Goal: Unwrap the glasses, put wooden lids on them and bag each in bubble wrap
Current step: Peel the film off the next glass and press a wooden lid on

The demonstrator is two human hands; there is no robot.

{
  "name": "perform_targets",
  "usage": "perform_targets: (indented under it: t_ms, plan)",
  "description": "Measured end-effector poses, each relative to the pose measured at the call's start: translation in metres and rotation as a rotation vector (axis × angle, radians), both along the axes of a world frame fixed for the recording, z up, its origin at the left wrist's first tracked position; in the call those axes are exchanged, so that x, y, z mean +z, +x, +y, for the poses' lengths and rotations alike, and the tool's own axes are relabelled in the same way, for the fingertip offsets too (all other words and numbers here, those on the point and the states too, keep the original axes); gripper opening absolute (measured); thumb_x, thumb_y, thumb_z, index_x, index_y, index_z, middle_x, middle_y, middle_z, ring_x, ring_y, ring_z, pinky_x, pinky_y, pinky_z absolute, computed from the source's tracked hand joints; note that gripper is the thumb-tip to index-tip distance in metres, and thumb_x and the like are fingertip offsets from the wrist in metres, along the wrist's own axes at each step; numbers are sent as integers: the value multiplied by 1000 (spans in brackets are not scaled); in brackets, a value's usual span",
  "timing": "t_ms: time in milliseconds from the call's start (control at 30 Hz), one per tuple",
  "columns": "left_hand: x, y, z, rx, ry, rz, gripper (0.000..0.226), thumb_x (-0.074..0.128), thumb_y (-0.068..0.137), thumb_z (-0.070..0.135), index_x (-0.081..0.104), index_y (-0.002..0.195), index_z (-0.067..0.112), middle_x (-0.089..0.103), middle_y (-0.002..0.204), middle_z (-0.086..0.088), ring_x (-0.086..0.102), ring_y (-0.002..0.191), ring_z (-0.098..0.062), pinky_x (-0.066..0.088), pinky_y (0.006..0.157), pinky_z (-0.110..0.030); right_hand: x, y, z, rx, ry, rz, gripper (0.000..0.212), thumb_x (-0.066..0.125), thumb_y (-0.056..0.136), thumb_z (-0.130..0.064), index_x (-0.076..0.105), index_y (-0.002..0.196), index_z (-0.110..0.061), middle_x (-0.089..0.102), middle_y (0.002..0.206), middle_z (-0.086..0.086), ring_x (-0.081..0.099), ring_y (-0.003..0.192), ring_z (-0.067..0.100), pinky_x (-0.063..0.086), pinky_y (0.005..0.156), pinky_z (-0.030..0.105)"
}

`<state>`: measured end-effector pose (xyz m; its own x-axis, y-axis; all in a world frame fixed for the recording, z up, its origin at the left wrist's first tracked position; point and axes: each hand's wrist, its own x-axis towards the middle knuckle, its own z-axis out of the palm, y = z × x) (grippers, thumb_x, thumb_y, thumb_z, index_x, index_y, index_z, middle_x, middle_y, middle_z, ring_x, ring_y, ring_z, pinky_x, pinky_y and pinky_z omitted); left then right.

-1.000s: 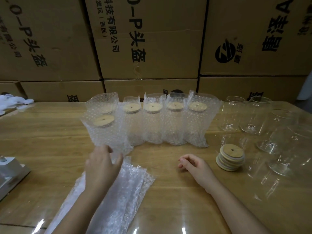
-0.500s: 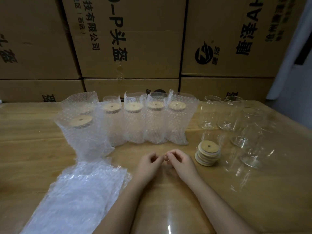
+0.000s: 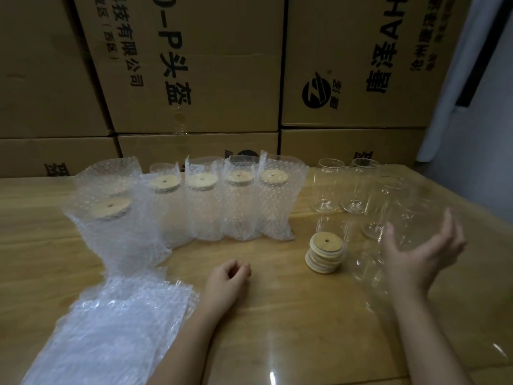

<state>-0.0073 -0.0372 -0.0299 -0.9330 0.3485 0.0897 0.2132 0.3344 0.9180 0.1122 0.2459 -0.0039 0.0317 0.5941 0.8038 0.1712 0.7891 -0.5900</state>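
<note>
Several glasses with wooden lids stand in bubble wrap bags (image 3: 238, 201) in a row across the table's middle. Bare clear glasses (image 3: 329, 187) stand at the right, some hard to make out. A stack of wooden lids (image 3: 325, 252) sits just in front of them. A pile of flat bubble wrap bags (image 3: 111, 326) lies at the front left. My left hand (image 3: 229, 277) rests on the table, fingers loosely curled, holding nothing. My right hand (image 3: 419, 254) is raised palm-up with spread fingers beside the bare glasses, touching none that I can see.
Stacked cardboard boxes (image 3: 194, 65) form a wall behind the wooden table (image 3: 291, 315). The table's right edge runs past the glasses, with a pale wall and dark doorway beyond.
My hands have parted. The right hand rose and swung right toward the bare glasses, opening. The left hand stayed on the table. The view shifted right.
</note>
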Motion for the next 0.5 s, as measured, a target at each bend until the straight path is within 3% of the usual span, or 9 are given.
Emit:
perform_targets:
  t_ms: [67,167,233,300,367,500]
  plan:
    - [-1,0,0,-8,-15,17,26,59,93,19,61,67,17,60,57,8,50,52,-2,37,53,-17,-18,-1,10,67,-147,-52,87,77,79,-25,27,146,-2,34,144,28,30,134,40,29,109,54]
    - [-4,0,1,-4,-20,29,27,60,93,20,60,66,17,60,60,3,50,54,-8,38,57,-24,-35,-4,20,183,-351,-73,99,81,75,-21,17,150,-14,27,150,23,23,139,37,34,109,54]
    - [-5,-1,1,-11,-24,27,28,59,93,21,60,66,17,58,58,3,48,53,-9,38,58,-27,-41,-6,29,219,-461,-74,103,82,74,-20,13,152,-18,24,153,19,28,138,31,40,107,48]
    - [-6,-1,1,-17,-43,36,27,59,93,21,60,66,17,57,57,4,48,52,-8,38,58,-27,-43,-7,37,256,-614,-110,107,82,75,-23,9,153,-22,22,156,15,45,130,31,42,106,43]
    - [-6,-2,1,-16,-54,42,27,60,93,21,60,66,17,57,58,3,48,52,-9,39,58,-28,-46,-8,43,260,-695,-169,108,82,74,-26,7,153,-24,26,156,13,53,124,32,41,105,41]
    - [-7,-1,0,-19,-48,54,26,60,93,22,60,68,13,58,60,-2,48,54,-9,38,58,-27,-44,-8,45,195,-740,-214,104,84,70,-30,17,150,-21,42,146,10,51,125,32,42,102,43]
